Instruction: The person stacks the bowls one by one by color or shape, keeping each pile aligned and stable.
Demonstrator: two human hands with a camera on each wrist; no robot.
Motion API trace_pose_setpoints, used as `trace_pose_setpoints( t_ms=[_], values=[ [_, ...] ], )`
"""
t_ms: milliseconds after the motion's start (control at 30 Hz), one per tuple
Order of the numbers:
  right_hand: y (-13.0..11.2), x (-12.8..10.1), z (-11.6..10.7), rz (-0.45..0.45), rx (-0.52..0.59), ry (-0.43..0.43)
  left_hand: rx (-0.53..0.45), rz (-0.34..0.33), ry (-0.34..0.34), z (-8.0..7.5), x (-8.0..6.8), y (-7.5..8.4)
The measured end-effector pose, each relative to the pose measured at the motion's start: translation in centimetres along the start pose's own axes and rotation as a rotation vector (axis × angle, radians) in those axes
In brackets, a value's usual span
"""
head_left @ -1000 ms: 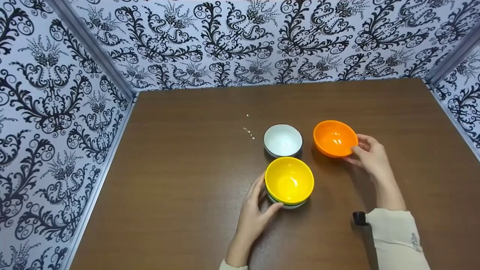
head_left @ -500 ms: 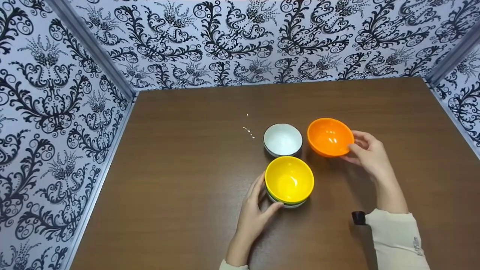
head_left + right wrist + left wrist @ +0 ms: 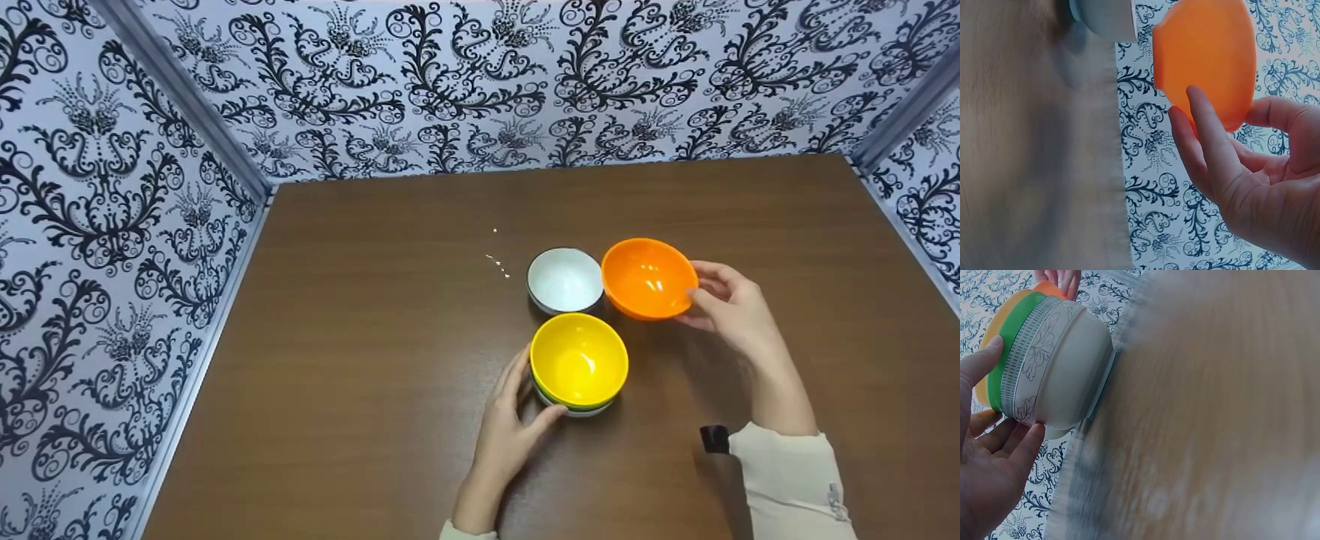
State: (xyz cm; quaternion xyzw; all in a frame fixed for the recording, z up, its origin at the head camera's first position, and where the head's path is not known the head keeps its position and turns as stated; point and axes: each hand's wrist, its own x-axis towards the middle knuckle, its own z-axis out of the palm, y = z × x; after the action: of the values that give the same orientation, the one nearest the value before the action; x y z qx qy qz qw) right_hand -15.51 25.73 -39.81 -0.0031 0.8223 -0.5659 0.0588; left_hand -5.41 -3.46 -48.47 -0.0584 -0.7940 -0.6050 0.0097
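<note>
In the head view my left hand (image 3: pixel 504 435) holds the near stack of nested bowls from its left side. A yellow bowl (image 3: pixel 579 360) tops that stack. The left wrist view shows a green bowl (image 3: pixel 1002 371) and a white patterned bowl (image 3: pixel 1072 365) under it; the thumb lies at the green rim, the fingertips lower down. My right hand (image 3: pixel 733 304) pinches an orange bowl (image 3: pixel 649 279) by its right side. The right wrist view shows this bowl (image 3: pixel 1207 56) raised off the table, mouth up. Just left of it, behind the stack, stands a white bowl (image 3: pixel 565 280).
All bowls are on the right half of a brown wooden table (image 3: pixel 360 337). Small white marks (image 3: pixel 497 262) dot its surface left of the white bowl. Patterned walls (image 3: pixel 480 90) close off the back and sides. A black object (image 3: pixel 715 439) sits at the right cuff.
My right hand has carried the orange bowl leftward, up to the white bowl's edge in the head view. The left hand and the yellow-topped stack have stayed put.
</note>
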Motion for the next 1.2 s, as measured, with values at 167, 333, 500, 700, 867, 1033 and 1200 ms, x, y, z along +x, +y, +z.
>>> trace_pose_setpoints(
  t_ms=[167,333,500,700,867,1033,1200],
  values=[
    [-0.3,-0.1,0.2,-0.013,0.002,-0.015,0.002,-0.006,0.001,0.0,0.0,0.0],
    [-0.7,-0.4,0.5,-0.036,0.025,-0.023,0.004,0.003,0.005,0.0,-0.1,0.0],
    [-1.2,-0.8,0.9,-0.062,-0.002,-0.029,0.005,0.005,0.006,0.0,-0.1,-0.1],
    [-1.5,-1.0,1.2,-0.056,-0.003,-0.052,0.002,0.001,0.003,0.0,-0.1,0.0],
    [-1.8,-1.1,1.5,-0.055,0.026,-0.065,0.001,0.001,0.004,0.0,-0.1,-0.1],
    [-2.0,-1.2,1.9,-0.084,0.042,-0.066,0.006,0.003,0.004,0.0,-0.1,-0.2],
    [-2.4,-1.5,2.4,-0.087,0.031,-0.065,0.008,0.007,0.005,0.0,-0.1,-0.1]
  ],
)
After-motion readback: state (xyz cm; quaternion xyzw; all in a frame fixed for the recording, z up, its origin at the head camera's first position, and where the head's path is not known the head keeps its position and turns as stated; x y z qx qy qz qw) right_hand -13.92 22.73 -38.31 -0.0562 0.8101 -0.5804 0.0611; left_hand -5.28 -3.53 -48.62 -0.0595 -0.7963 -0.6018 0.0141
